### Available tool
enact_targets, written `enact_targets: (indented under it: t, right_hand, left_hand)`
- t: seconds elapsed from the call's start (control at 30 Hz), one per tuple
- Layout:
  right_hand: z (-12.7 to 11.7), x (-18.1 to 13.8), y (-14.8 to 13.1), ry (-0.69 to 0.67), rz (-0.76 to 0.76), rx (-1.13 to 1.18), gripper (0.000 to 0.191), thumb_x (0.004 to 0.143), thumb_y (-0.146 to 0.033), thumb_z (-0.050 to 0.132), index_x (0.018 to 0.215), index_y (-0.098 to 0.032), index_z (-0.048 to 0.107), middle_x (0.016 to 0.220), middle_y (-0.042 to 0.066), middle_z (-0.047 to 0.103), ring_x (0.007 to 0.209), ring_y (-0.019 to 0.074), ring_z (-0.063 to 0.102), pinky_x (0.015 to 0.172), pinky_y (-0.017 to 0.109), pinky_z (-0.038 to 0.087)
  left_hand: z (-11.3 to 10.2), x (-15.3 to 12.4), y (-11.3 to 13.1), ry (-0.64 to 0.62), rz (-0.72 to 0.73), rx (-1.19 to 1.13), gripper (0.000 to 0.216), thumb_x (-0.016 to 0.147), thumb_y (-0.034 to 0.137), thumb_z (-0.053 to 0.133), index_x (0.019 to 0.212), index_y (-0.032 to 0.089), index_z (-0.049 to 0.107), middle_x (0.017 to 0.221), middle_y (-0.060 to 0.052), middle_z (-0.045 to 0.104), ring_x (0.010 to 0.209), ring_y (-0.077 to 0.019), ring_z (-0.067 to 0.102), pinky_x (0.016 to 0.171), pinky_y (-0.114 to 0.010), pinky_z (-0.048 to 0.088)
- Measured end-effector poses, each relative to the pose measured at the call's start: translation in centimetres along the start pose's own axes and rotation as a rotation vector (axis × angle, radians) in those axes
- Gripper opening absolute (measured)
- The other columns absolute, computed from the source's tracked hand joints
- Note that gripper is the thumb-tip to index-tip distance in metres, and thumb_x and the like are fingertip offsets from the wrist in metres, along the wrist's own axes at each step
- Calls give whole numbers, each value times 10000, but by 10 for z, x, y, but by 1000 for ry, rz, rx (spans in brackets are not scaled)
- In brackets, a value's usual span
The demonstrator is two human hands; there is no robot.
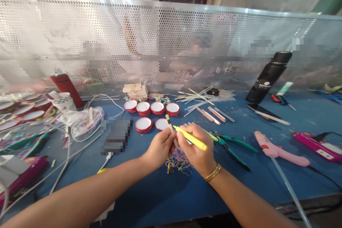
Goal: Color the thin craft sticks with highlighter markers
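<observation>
My left hand [159, 148] pinches a flat wooden craft stick [170, 124] upright, its top end coloured green with a dark band below. In my right hand [201, 154] is a yellow marker pen [192, 139], its tip pointing left at the stick, close to its face; whether they touch I cannot tell. The right fingers also come near the stick's lower part. Beneath both hands lies a tangle of coloured elastic strings [179, 162]. Just beyond them stand stacks of small red-rimmed white discs [143, 124], the nearest partly hidden by the left hand.
Green-handled pliers [233, 149], a pink glue gun [280, 151] and a black bottle [268, 78] are on the right. Loose sticks [213, 115] lie behind. A phone [117, 137] with cable, a red bottle [66, 89] and cluttered discs are left. A perforated metal screen [165, 42] borders the table.
</observation>
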State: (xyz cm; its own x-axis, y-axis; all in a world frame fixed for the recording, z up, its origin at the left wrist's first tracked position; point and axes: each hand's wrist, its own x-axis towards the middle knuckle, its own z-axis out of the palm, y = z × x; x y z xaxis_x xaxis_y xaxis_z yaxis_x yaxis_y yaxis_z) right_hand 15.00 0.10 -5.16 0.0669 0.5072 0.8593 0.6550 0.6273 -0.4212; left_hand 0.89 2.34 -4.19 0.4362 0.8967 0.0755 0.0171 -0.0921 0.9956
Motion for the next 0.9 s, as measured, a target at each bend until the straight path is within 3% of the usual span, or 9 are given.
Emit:
enact_targets:
  t: [0.1,0.43,0.9]
  right_hand:
    - [-1,1,-3,40,-53,34,62,904,-170,606,875,-225,607,790,23,703,751,175,691,699,299,555]
    - [-2,2,-4,-2,-15,6,99,930,-232,609,832,-224,602,686,-13,675,608,138,649,574,247,491]
    - [-1,1,-4,-15,-76,-48,129,964,-246,576,846,-222,622,702,10,712,635,159,679,610,274,505]
  left_hand:
    - [0,0,0,-17,-3,-7,501,844,693,560,751,210,468,505,87,418,396,-67,363,385,-199,272]
    - [2,-3,0,-16,21,51,466,898,632,527,710,210,463,487,75,414,415,-77,366,411,-207,281]
    - [3,-5,2,-30,86,96,427,930,591,491,719,222,454,516,69,387,441,-90,350,421,-225,280]
